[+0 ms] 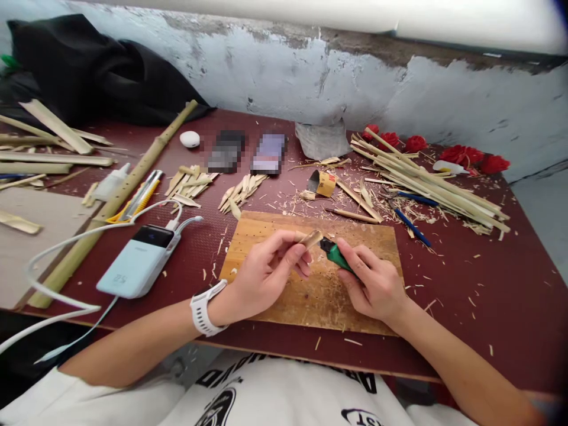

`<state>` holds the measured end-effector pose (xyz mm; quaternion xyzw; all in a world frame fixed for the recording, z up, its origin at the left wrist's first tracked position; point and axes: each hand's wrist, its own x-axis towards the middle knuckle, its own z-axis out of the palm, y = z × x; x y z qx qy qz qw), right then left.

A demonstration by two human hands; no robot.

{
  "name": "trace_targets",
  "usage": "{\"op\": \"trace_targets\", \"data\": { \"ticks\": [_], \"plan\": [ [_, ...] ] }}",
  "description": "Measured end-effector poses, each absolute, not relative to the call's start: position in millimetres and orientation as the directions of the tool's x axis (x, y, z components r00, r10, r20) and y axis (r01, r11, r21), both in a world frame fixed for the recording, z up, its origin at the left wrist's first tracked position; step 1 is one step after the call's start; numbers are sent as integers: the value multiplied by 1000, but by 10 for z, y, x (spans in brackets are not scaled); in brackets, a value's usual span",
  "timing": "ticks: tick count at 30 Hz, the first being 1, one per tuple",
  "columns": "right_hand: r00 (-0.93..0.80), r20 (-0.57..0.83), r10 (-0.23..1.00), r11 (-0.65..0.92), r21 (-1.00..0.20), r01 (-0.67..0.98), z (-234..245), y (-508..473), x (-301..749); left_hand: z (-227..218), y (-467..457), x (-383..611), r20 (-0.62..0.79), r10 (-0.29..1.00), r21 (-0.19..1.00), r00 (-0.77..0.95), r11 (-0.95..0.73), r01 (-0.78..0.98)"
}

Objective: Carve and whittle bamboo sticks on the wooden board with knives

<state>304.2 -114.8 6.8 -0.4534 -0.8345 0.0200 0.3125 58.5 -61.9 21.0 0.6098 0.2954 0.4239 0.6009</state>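
Between the thumb and fingers of my left hand (pixel 270 269) is a short bamboo strip (pixel 312 238), its free end pointing right. My right hand (pixel 375 284) is closed round a green-handled utility knife (pixel 338 255). The knife's dark head is close to the strip's end; whether the blade touches it I cannot tell. Both hands are above a worn wooden board (pixel 310 302) on the dark red table. Two small piles of cut bamboo pieces, a left pile (pixel 191 184) and a right pile (pixel 243 192), lie beyond the board.
A power bank (pixel 135 263) with white cables and a long bamboo pole (pixel 128 189) lie left, near a yellow cutter (pixel 142 195). Bamboo sticks (pixel 426 177), blue-handled pliers (pixel 410 225) and red flowers (pixel 461 155) are at right. Two phones, one a lit phone (pixel 268 154), lie at the back.
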Motion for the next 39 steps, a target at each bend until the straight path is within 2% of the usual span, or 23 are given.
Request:
{"op": "trace_targets", "data": {
  "ticks": [4,8,13,19,28,33,39],
  "plan": [
    [-315,536,783,547,-354,758,72,-1149,3050,214,-601,616,154,905,982,397,-94,-167],
    [-395,550,736,619,-310,721,76,-1148,3053,224,-583,637,127,924,981,360,-63,-185],
    [-487,501,715,665,-274,695,76,-1156,3040,227,-590,628,130,901,973,414,-37,-226],
    [-506,495,706,677,-264,687,61,-1154,3038,188,-599,616,74,880,967,470,52,-250],
    [-500,497,709,670,-255,697,68,-1147,3020,239,-636,611,63,885,978,462,36,-203],
    [-487,502,715,657,-244,713,45,-1165,3024,301,-647,598,-50,876,956,479,182,-232],
    [-450,508,735,577,-119,808,30,-1215,2965,409,-570,626,-243,827,866,507,420,-270]
  ]
}}
